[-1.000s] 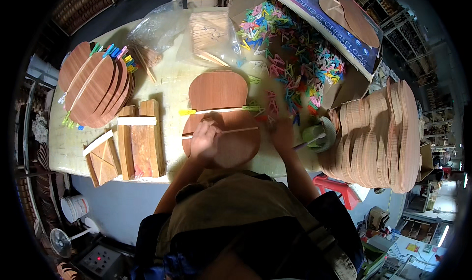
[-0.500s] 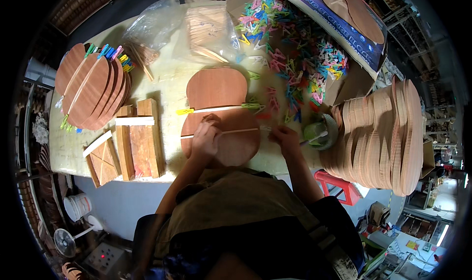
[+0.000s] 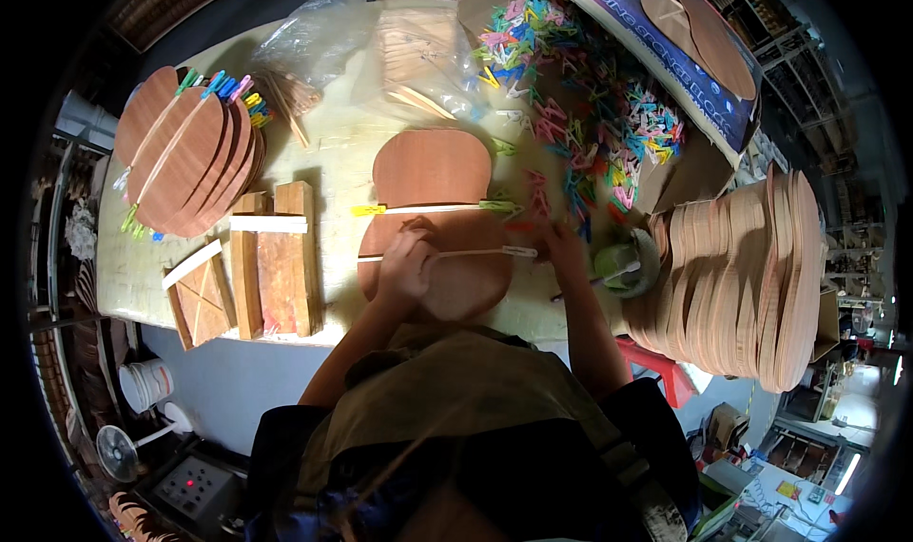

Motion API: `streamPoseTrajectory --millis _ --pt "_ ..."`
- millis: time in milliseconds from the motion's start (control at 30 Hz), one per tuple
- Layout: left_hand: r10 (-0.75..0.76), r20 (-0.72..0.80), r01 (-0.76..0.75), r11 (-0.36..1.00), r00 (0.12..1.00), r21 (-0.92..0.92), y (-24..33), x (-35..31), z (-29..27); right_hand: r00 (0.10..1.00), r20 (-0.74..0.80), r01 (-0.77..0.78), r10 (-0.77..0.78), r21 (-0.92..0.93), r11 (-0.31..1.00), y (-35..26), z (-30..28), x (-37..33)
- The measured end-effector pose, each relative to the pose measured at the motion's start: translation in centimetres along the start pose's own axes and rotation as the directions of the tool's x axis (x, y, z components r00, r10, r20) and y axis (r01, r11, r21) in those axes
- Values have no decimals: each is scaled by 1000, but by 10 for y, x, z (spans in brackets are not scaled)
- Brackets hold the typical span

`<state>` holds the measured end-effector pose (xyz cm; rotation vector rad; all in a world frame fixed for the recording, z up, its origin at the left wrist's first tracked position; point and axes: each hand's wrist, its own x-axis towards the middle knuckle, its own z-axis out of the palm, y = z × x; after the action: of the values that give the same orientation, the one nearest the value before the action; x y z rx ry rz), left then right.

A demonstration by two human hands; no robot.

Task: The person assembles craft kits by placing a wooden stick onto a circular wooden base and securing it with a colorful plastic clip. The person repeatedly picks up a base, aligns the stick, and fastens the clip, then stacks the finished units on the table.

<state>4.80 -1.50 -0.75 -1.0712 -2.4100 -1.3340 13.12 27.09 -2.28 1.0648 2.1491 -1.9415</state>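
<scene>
A guitar-shaped thin wooden panel lies on the table in front of me. Across its waist runs a pale strip, with a yellow clothespin at the left end and a green clothespin at the right. A lower wooden strip crosses the wide part, with a white clothespin at its right end. My left hand, fingers curled together, presses over the middle of this strip and hides part of it. Just right of the panel, my right hand is beside the loose clothespins; its fingertips are blurred.
Clipped wooden panels are stacked at the left, near wooden blocks. Many clothespins spread from a tipped carton. A green pot and a tall stack of panels stand at the right. Bagged strips lie behind.
My right hand has moved up and slightly right, away from the white clothespin at the strip's end, toward the loose clothespins. My left hand stays on the panel. The whole view has shifted slightly.
</scene>
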Motion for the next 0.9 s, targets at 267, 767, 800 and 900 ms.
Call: streamPoseTrajectory --millis 267,767,800,900 --pt "5 -7 -5 1000 1000 24 -4 0 3 678 -123 502 -724 -642 580 -64 33 15" --pt "-65 4 65 998 998 9 -35 -32 32 505 757 485 -413 147 862 -127 245 27" --pt "-83 7 83 997 996 0 -31 -30 29 461 797 505 -390 126 854 -126 255 25" --pt "-14 -82 12 1000 997 -25 -9 -15 11 346 897 594 -274 16 804 -124 276 20"
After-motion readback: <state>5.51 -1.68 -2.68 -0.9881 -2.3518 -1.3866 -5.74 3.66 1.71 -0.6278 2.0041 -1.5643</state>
